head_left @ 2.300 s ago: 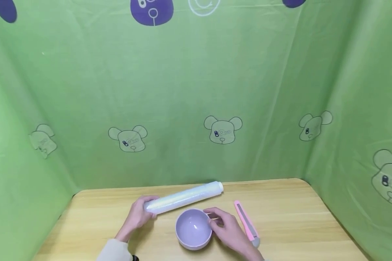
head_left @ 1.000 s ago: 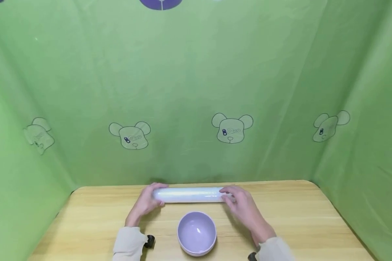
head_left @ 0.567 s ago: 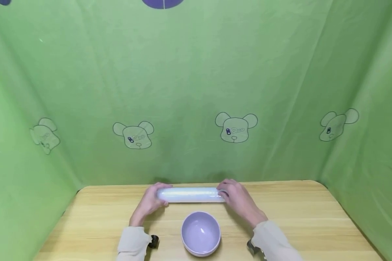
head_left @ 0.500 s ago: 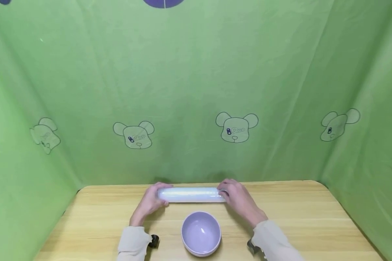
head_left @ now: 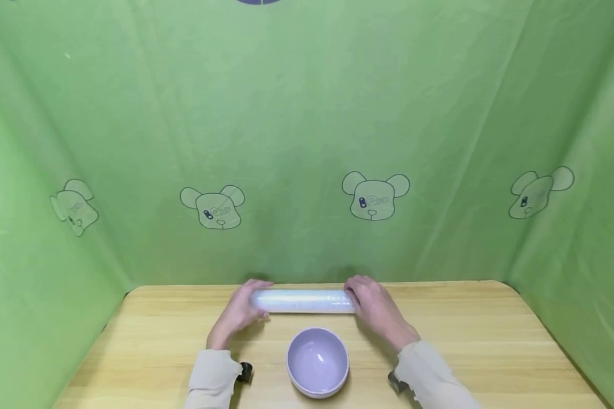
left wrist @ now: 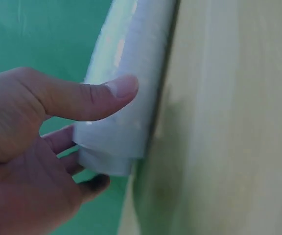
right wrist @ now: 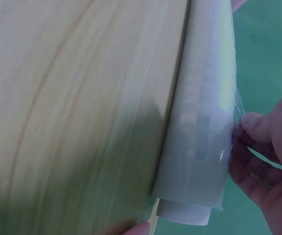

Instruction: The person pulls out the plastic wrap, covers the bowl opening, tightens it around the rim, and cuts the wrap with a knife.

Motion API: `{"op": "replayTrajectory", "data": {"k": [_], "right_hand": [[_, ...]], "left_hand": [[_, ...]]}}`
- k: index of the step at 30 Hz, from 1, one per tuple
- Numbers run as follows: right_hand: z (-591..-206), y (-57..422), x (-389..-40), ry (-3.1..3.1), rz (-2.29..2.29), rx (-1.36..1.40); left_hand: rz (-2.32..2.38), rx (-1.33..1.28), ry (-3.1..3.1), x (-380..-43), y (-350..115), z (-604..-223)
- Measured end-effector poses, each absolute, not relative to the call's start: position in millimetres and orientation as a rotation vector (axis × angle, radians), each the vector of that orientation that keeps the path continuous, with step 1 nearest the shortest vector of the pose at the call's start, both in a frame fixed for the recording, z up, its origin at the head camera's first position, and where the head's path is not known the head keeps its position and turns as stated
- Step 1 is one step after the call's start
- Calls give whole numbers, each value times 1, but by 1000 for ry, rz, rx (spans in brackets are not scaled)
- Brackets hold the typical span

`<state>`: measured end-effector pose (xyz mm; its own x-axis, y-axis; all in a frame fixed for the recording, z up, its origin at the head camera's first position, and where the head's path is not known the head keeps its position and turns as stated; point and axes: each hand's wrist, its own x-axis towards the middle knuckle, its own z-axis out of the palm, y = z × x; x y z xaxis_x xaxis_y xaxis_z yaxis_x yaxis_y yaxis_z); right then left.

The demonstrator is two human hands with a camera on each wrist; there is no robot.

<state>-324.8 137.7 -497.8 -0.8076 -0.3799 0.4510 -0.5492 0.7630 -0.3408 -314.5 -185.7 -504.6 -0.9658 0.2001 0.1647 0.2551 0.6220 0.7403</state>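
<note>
A roll of cling film [head_left: 304, 301] lies across the back of the table, close to the far edge. My left hand [head_left: 240, 305] grips its left end; in the left wrist view the thumb [left wrist: 104, 100] lies over the film and the fingers are partly hidden behind the roll. My right hand [head_left: 377, 309] is at the right end. In the right wrist view, its fingertips [right wrist: 251, 120] hold a thin, crinkled bit of film at the roll's far side. A lilac bowl [head_left: 317, 363] stands upright in front of the roll, touched by neither hand.
The wooden table [head_left: 148, 346] has rounded back corners. A green curtain [head_left: 297, 238] with bear-face prints hangs right behind its far edge and along both sides. Dark bands [head_left: 245, 372] show at the sleeve cuffs.
My right hand has left the bowl and gone to the roll's right end, its fingers closing in there. The roll has turned from slanted to straight across. The pink utility knife is out of sight.
</note>
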Motion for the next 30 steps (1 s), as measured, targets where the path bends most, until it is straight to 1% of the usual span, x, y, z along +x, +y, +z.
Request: {"op": "replayTrajectory", "data": {"k": [5, 11, 23, 30], "right_hand": [[-496, 136, -326, -2601, 655, 706], [-496, 133, -332, -2592, 651, 702], [-494, 130, -335, -2578, 651, 705], [-494, 130, -335, -2590, 660, 671]], "left_hand": [[-1154, -426, -2763, -310, -170, -491], [-1056, -545, -2746, -308, -142, -484], [-766, -733, -2775, -319, -97, -470], [-631, -720, -2817, -328, -79, -471]]}}
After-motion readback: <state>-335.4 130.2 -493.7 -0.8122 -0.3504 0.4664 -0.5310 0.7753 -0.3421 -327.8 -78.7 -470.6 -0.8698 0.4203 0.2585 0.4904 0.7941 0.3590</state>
